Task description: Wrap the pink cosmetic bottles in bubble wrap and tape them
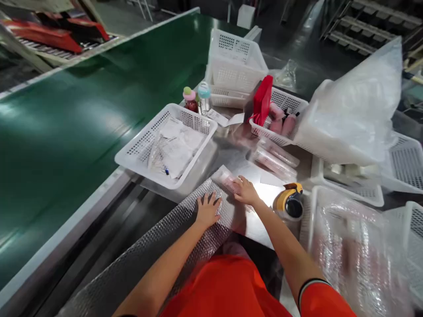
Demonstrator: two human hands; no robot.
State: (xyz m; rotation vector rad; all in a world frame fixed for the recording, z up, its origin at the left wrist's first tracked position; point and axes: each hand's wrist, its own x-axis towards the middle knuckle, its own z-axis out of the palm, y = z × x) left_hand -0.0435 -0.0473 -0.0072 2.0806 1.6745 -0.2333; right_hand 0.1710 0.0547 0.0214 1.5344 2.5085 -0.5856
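A long strip of clear bubble wrap (194, 220) runs from the lower left up onto the metal table. My left hand (208, 210) lies flat on it, fingers spread and holding nothing. At the strip's far end is a small pinkish item in clear wrapping (227, 180); its exact kind is hard to make out. My right hand (246, 192) has its fingers curled over the right end of this item. Just right of that hand stands a yellow and black tape dispenser (288, 201). Beyond it lie clear bubble-wrapped rolls (274, 158).
A white basket (132, 160) with papers sits left, beside a green conveyor belt (99, 97). Two bottles (204, 94) stand behind it. Further right are a basket with pink items (280, 140), a large white plastic bag (350, 110) and a bin of wrapped packs (357, 251).
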